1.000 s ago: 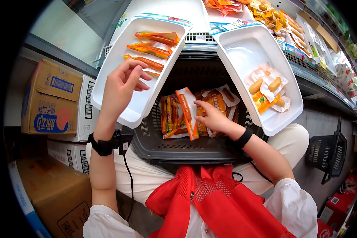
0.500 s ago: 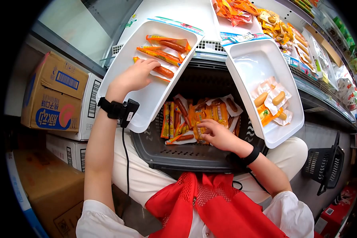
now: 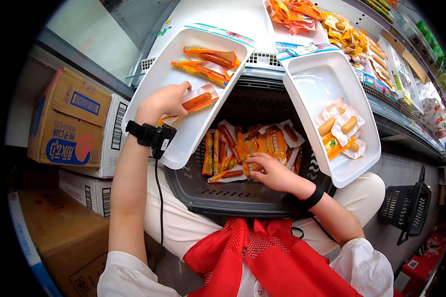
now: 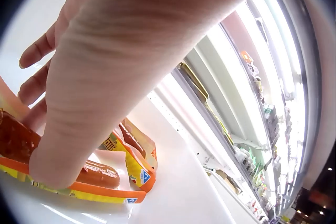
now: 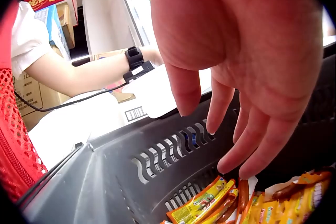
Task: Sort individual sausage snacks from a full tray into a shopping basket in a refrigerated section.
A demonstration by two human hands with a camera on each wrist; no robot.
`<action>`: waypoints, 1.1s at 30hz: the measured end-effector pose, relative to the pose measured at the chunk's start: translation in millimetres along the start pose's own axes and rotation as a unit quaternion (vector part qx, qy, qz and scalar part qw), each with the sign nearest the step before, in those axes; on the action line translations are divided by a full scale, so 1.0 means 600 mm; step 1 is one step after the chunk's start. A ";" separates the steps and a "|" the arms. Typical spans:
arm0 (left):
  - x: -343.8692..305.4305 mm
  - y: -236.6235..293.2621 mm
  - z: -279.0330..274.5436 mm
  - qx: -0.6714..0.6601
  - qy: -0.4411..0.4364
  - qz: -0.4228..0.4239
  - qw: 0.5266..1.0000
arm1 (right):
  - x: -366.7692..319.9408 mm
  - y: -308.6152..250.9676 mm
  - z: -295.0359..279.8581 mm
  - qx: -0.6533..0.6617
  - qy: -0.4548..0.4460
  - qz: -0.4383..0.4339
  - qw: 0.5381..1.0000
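Note:
In the head view, my left hand (image 3: 163, 103) is in the left white tray (image 3: 176, 159) and grips a packaged sausage (image 3: 197, 101) between thumb and fingers. The left wrist view shows the thumb on the near side of this sausage pack (image 4: 102, 174) and the fingers on its far side. Two more sausage packs (image 3: 203, 72) lie farther up the tray. My right hand (image 3: 275, 172) hovers with relaxed fingers over the dark shopping basket (image 3: 218, 195), holding nothing. Below its fingertips lies a heap of orange and yellow sausage packs (image 3: 267, 144).
A right white tray (image 3: 314, 69) holds several pale sausage packs (image 3: 347, 123). Behind is a shelf with more packaged sausages (image 3: 347, 37). Cardboard boxes (image 3: 67, 116) are stacked at the left. Another dark basket (image 3: 404, 205) stands on the floor at the right.
My left hand has come down onto the nearest sausage pack, which has shifted and turned in the tray. A pack that was upright by my right fingers now lies in the basket heap.

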State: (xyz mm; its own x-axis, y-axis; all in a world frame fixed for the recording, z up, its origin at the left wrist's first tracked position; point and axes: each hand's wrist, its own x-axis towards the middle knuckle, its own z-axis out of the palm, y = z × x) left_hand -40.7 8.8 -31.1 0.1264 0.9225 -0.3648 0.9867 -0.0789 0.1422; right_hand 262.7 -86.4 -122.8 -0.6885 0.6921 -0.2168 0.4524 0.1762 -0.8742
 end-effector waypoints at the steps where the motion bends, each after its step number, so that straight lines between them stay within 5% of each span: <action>1: -0.001 -0.001 0.003 -0.003 0.019 0.010 1.000 | -0.001 0.000 0.001 -0.001 0.000 -0.001 1.000; 5: 0.010 -0.013 0.012 0.016 0.016 0.015 1.000 | -0.002 0.002 0.004 -0.004 0.001 -0.002 1.000; 8: 0.011 -0.014 0.014 0.082 0.110 0.067 0.988 | -0.004 -0.002 0.001 -0.004 -0.002 0.001 1.000; 11: 0.012 -0.013 0.002 0.012 -0.013 0.008 1.000 | -0.007 -0.006 -0.004 0.000 -0.004 0.003 1.000; 13: 0.013 -0.027 0.005 -0.057 0.117 0.006 0.992 | -0.009 -0.006 -0.006 0.006 -0.001 0.004 1.000; 18: 0.002 -0.036 -0.004 -0.106 0.165 -0.006 0.980 | -0.012 -0.010 -0.013 0.011 0.013 -0.008 1.000; 22: -0.026 -0.012 -0.030 -0.133 0.298 -0.027 0.945 | -0.015 -0.017 -0.020 0.007 0.022 -0.011 1.000; 25: -0.052 0.022 -0.039 -0.213 0.442 0.015 0.871 | -0.014 -0.025 -0.024 0.029 0.051 -0.031 0.998; 28: -0.082 0.072 -0.026 -0.364 0.403 0.049 0.838 | -0.017 -0.046 -0.032 0.046 0.037 -0.009 0.998; 31: -0.101 0.140 0.023 -0.511 0.273 0.121 0.806 | -0.018 -0.055 -0.028 0.217 0.038 -0.019 0.975; 33: -0.108 0.168 0.045 -0.542 0.232 0.146 0.794 | -0.014 -0.048 -0.019 0.422 0.020 -0.079 0.903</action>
